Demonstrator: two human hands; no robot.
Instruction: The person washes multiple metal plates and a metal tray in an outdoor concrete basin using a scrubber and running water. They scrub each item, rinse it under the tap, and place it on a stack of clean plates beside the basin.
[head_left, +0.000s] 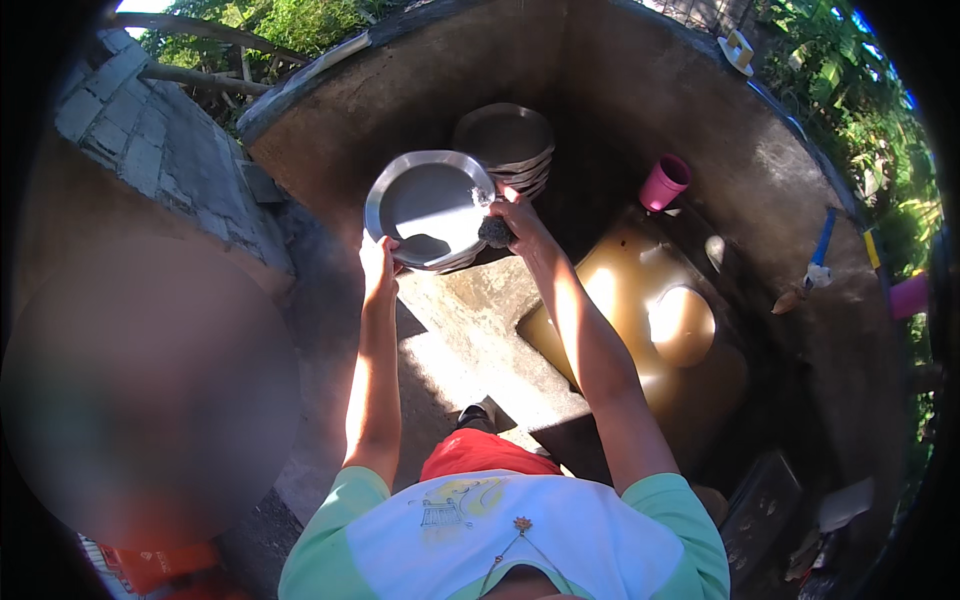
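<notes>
My left hand (380, 262) grips the near left rim of a round, shallow metal pan (424, 191). More rims show under this pan, so it tops a small stack. In my right hand (521, 223) is a dark scouring pad (495, 232), held by the pan's right rim. Some whitish foam (480, 196) clings to the rim there. Just behind stands a second stack of similar round metal pans (504, 135), in shade and partly hidden by the first. The undersides of both stacks are hidden.
A pink plastic cup (664, 184) sits tilted at the right, beyond a large yellowish container (611, 270). Concrete walls (645, 67) enclose this spot. A blue-handled tool (821, 240) is by the right wall. At the left a blurred patch (150, 390) hides what is there.
</notes>
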